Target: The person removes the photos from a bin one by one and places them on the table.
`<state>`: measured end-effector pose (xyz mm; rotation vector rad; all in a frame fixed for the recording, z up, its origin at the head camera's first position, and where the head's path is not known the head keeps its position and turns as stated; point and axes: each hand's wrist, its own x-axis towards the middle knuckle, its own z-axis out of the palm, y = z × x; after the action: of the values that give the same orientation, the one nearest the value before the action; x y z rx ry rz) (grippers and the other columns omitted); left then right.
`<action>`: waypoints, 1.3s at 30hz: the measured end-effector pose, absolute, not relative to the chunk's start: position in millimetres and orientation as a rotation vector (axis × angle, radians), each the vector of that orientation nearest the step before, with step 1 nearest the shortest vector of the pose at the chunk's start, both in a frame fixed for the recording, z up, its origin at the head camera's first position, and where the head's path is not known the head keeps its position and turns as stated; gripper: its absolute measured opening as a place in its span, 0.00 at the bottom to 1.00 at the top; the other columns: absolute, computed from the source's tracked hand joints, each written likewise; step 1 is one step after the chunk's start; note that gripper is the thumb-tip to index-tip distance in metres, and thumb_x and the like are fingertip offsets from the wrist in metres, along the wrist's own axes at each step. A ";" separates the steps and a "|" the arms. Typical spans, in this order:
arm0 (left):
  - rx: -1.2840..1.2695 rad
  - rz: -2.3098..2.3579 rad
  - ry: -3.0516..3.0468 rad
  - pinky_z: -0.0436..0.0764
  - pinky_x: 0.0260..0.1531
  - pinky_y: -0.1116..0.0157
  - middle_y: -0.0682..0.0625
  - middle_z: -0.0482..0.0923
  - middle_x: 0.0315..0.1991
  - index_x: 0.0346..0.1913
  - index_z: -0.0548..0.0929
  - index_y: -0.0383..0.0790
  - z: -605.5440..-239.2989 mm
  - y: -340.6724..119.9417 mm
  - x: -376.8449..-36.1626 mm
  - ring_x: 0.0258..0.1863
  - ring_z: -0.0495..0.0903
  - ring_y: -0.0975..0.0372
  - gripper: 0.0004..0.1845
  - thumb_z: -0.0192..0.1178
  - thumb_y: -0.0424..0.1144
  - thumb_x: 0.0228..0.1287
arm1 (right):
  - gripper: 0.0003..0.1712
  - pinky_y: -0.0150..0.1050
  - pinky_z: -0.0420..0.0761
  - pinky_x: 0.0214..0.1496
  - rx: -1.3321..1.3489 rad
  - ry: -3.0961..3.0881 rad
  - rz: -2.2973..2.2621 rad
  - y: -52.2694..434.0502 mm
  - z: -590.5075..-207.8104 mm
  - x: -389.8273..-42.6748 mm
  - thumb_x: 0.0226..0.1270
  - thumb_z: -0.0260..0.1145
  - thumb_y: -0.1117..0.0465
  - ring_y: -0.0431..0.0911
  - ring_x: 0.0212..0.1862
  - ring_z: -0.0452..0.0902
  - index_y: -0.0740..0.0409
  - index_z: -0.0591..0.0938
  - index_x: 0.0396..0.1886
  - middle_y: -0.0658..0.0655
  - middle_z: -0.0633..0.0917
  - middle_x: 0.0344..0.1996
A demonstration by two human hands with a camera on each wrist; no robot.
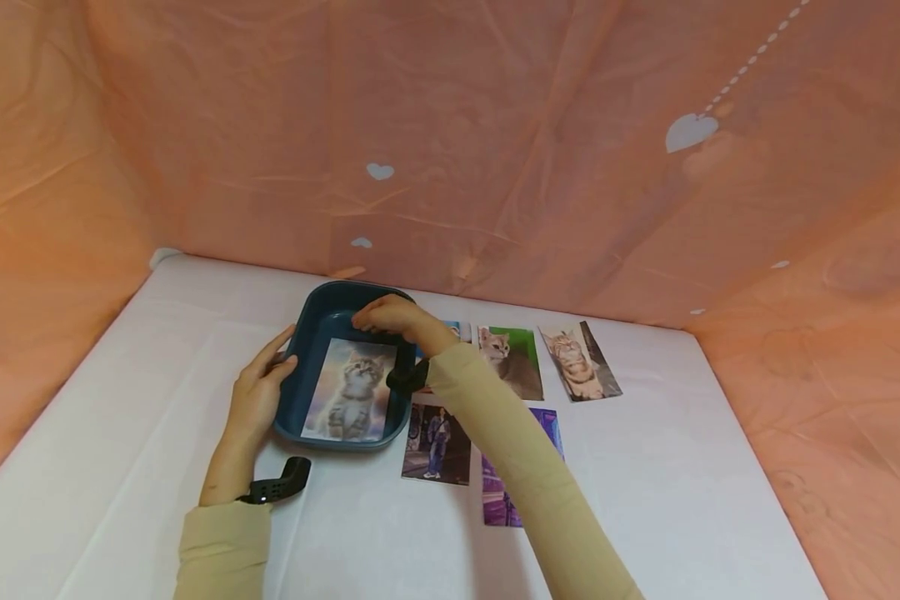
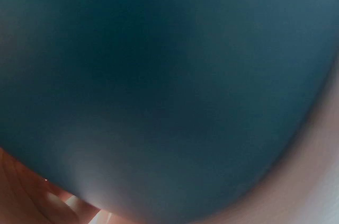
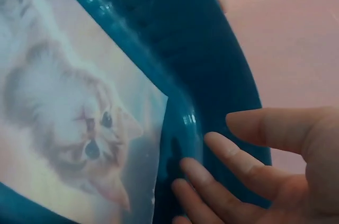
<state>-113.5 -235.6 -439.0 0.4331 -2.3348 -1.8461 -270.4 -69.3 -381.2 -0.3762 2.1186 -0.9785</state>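
A dark blue plastic tray [image 1: 291, 414] stands on the white table, with a photo of a grey kitten [image 1: 356, 392] lying flat inside it. My left hand [image 1: 258, 387] grips the tray's left side, thumb at the rim and fingers along the outside. The left wrist view is mostly filled by blurred blue plastic [image 2: 175, 128]. Over the tray's far end is my right hand [image 1: 396, 317]; in the right wrist view its fingers [image 3: 246, 166] are relaxed and spread, holding nothing, just beyond the photo's top edge.
Right of the tray lie a green-backed cat photo [image 1: 517, 367], a tan cat photo [image 1: 579, 364], a photo of a standing person [image 1: 437, 446] and a purple picture [image 1: 497, 496]. My right forearm partly covers several. A pink sheet [image 1: 495, 167] hangs behind the table.
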 end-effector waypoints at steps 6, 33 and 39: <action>0.435 -1.843 -2.333 0.55 0.68 0.45 0.41 0.59 0.72 0.72 0.63 0.51 -439.9 -236.8 -112.2 0.70 0.58 0.47 0.26 0.47 0.41 0.74 | 0.22 0.46 0.70 0.64 -0.400 2.150 -0.919 -71.3 -384.3 -267.5 0.70 0.59 0.56 0.51 0.61 0.72 0.57 0.78 0.60 0.59 0.78 0.59; 0.442 -1.831 -2.343 0.60 0.64 0.47 0.36 0.64 0.68 0.73 0.63 0.52 -441.2 -240.8 -114.8 0.64 0.63 0.47 0.26 0.47 0.43 0.74 | 0.15 0.40 0.70 0.65 -0.584 2.044 -1.000 -70.1 -390.8 -265.2 0.70 0.61 0.56 0.44 0.61 0.73 0.53 0.85 0.52 0.50 0.82 0.55; 0.452 -1.840 -2.336 0.62 0.62 0.48 0.35 0.66 0.66 0.72 0.63 0.53 -441.6 -240.8 -115.8 0.63 0.64 0.47 0.26 0.47 0.42 0.74 | 0.15 0.37 0.74 0.60 -0.605 1.979 -1.142 -63.6 -391.9 -266.1 0.68 0.62 0.60 0.42 0.57 0.76 0.53 0.84 0.53 0.50 0.81 0.56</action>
<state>-115.8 -240.8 -441.6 0.4519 -2.3363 -1.8398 -266.1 -63.6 -391.9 -0.6049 1.9788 -1.1419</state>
